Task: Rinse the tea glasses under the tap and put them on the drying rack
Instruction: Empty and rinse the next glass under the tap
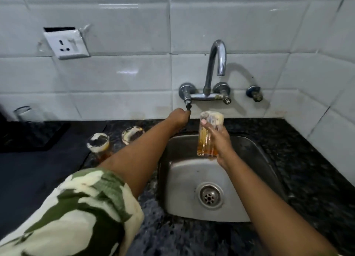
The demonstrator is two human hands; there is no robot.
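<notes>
Tea glass (209, 134) sits centre frame, upright over the back of the sink (249, 159), held by the right hand (221, 140): thumb across the near face, fingers (206, 124) wrapped round the far side, grip at mid-height. Clear ribbed glass, tall and straight-walled, amber liquid in the bottom, pale residue at the rim. It's below and slightly left of the tap (217, 63) spout, a chrome gooseneck on a wall-mounted mixer. No water visible.

Left hand (179, 117) reaches to the left tap handle (188, 106), a small dark knob; fingers curled at it, but can't tell if they actually grip it.

Two more glasses (99, 144) stand on the speckled black stone worktop (317, 150) left of the sink, short, with brown dregs and white froth. Sink is brushed steel, rounded-square, round drain. Dark mat (32, 134) at mid-left with another clear glass (23, 113). White glossy tiles, a socket (66, 44) upper left.
</notes>
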